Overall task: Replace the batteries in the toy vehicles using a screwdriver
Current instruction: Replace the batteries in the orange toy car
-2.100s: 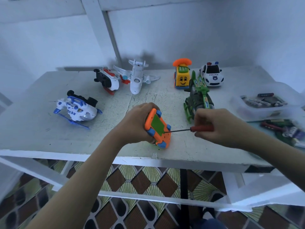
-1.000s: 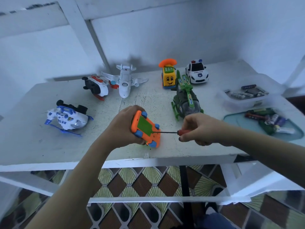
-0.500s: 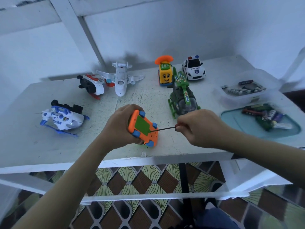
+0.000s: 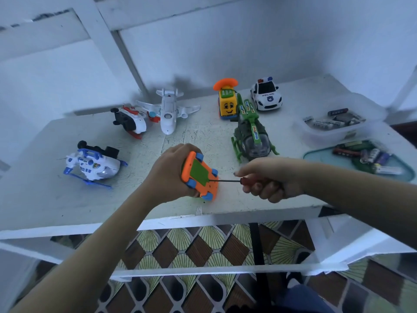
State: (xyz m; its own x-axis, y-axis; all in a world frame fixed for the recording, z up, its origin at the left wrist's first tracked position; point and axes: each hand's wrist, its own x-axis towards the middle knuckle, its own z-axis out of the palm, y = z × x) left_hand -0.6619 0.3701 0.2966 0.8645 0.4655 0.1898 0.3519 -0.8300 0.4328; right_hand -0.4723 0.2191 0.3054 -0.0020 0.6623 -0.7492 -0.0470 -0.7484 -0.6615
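My left hand (image 4: pixel 168 172) grips an orange toy car (image 4: pixel 199 176) with blue wheels, turned on its side on the white table (image 4: pixel 45 195) so its green underside faces right. My right hand (image 4: pixel 274 177) holds a red-handled screwdriver (image 4: pixel 242 181) level, and the thin shaft's tip touches the car's underside near its lower edge. Most of the red handle is hidden in my fingers.
On the table stand a blue-white helicopter (image 4: pixel 93 164), a red-white helicopter (image 4: pixel 130 120), a white plane (image 4: pixel 168 110), a yellow phone car (image 4: pixel 226 102), a police car (image 4: pixel 266 94) and a green helicopter (image 4: pixel 251 132). At right, a clear tub (image 4: pixel 334 127) and a teal tray (image 4: pixel 316 154) hold batteries.
The view has tilted and shifted, so the toys sit lower and further left in the frame. My right hand has turned on the screwdriver handle; the car stays in my left hand.
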